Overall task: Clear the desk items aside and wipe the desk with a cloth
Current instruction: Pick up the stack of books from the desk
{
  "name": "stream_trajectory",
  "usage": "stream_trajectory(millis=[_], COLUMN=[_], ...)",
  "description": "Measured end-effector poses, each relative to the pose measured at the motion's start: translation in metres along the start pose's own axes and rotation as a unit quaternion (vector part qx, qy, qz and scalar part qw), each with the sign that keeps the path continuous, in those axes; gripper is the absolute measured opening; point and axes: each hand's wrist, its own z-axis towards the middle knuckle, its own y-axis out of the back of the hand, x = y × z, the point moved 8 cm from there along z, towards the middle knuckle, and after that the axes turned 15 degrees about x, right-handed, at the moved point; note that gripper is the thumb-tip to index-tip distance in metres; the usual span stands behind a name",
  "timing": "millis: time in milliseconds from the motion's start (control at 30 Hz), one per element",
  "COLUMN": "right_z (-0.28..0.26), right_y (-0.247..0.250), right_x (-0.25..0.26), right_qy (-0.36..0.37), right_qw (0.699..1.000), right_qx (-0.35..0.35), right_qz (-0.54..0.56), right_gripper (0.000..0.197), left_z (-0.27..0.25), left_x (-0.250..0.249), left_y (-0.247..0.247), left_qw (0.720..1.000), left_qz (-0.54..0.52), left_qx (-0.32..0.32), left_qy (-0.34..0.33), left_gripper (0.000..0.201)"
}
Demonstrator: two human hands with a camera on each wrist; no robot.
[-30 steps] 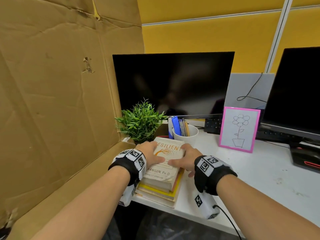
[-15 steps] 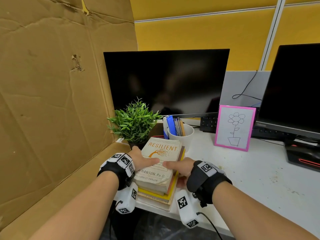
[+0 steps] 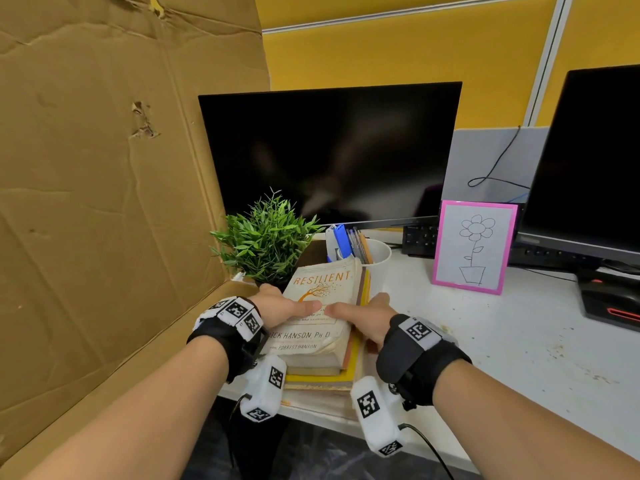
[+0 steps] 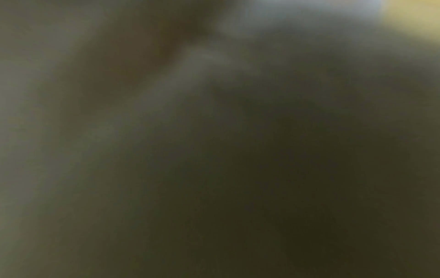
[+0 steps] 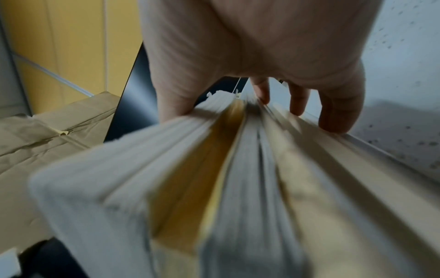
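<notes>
Barely begun: we clamp the book stack (image 3: pixel 325 344) at the desk's (image 3: pixel 519 348) front-left corner.
Left hand (image 3: pixel 277 306) and right hand (image 3: pixel 367 317) grip its sides; plant (image 3: pixel 266 237), pen cup (image 3: pixel 377 252) and flower picture (image 3: pixel 472 245) remain, with no cloth visible.

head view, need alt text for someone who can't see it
Two hands, the left hand and right hand, grip a stack of books from either side at the near edge of a white desk, thumbs on the top cover. Behind the stack stand a potted plant, a white pen cup, a dark monitor and a pink-framed flower drawing.
</notes>
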Motion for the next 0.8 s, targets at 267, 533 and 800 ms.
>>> stream_trajectory(millis=[267, 533, 800], right_z=[-0.008, -0.012, -0.009], right_y=[0.002, 0.005, 0.012], right_x=[-0.01, -0.024, -0.018], right_qy=[0.022, 0.023, 0.045], right_qw=[0.996, 0.977, 0.978], right_qx=[0.025, 0.078, 0.102], right_qz=[0.077, 0.197, 0.174], right_gripper=[0.04, 0.02, 0.031], left_z=[-0.004, 0.003, 0.007], left_x=[0.004, -0.002, -0.011], left_y=[-0.008, -0.015, -0.028], left_qw=[0.99, 0.986, 0.976], left_qz=[-0.137, -0.154, -0.178], left_qx=[-0.021, 0.056, 0.12], left_qy=[-0.016, -0.019, -0.04], left_gripper=[0.122, 0.085, 0.097])
